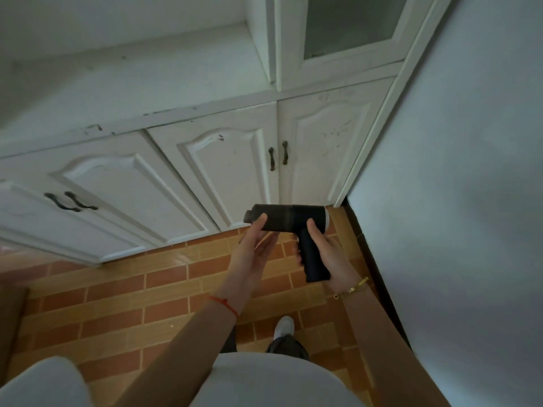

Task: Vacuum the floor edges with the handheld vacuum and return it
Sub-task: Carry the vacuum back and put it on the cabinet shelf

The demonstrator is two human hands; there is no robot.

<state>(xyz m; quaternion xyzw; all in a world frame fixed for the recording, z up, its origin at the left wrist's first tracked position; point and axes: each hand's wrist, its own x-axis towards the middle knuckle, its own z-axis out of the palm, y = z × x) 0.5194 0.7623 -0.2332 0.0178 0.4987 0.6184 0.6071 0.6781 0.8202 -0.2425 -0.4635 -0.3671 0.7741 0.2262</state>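
Observation:
A dark, pistol-shaped handheld vacuum (286,217) is held in the air above the floor, its barrel level and its nozzle end pointing left. My right hand (326,254) grips its handle, thumb up against the barrel. My left hand (254,248) reaches to the nozzle end, palm up, with the thumb on the barrel's front and the fingers straight beneath it. The orange brick-pattern floor (164,289) meets the white cabinets' base (188,240) just below and behind the vacuum.
White lower cabinets with dark handles (277,158) run along the back, under a white counter (132,83) and a glass-door upper unit (349,27). A grey wall (455,171) with a dark skirting (360,236) closes the right side. My white shoe (284,327) stands on the floor.

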